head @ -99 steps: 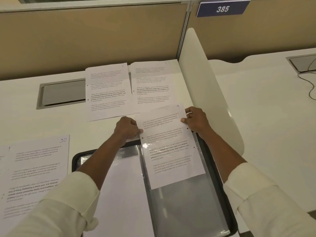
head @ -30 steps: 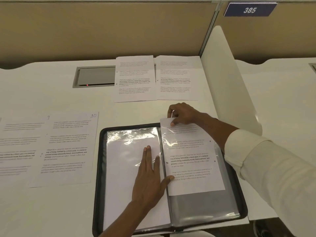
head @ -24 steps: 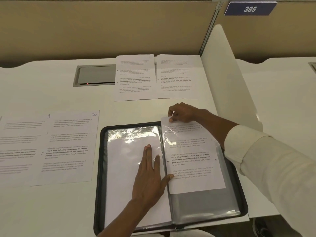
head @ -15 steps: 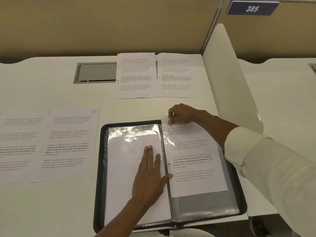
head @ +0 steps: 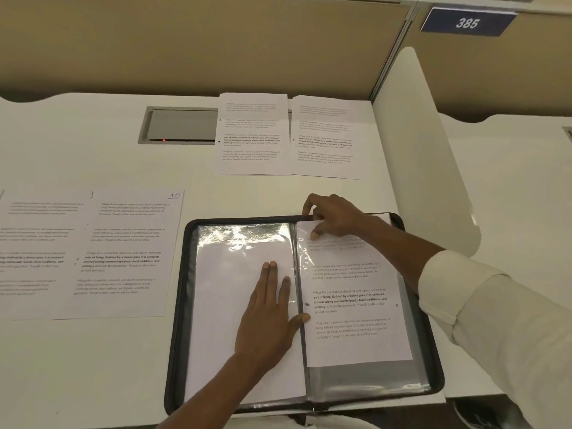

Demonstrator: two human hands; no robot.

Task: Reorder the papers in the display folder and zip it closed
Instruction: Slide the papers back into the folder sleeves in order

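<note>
Where the sheet (head: 356,305) lies: in the right-hand sleeve (head: 368,379) of the open display folder (head: 179,305), most of the way in, with its lower edge short of the sleeve's bottom.
Long axis: parallel with the spine, running from the far rim toward the person. The sleeve's mouth is at the far end, so I judge the coming push goes toward the body.
Right hand (head: 334,218): at the sheet's far edge, pinching it between thumb and curled fingers (the nearer hand for that push).
Left hand (head: 269,317): flat, fingers together, pressed on the left sleeve (head: 235,274), with the thumb out against the sheet's inner edge.
Left sleeve: holds a white page with no print showing.
Loose papers (head: 252,134): two at the back of the desk (head: 77,134), more to the folder's left, one marked 10.
</note>
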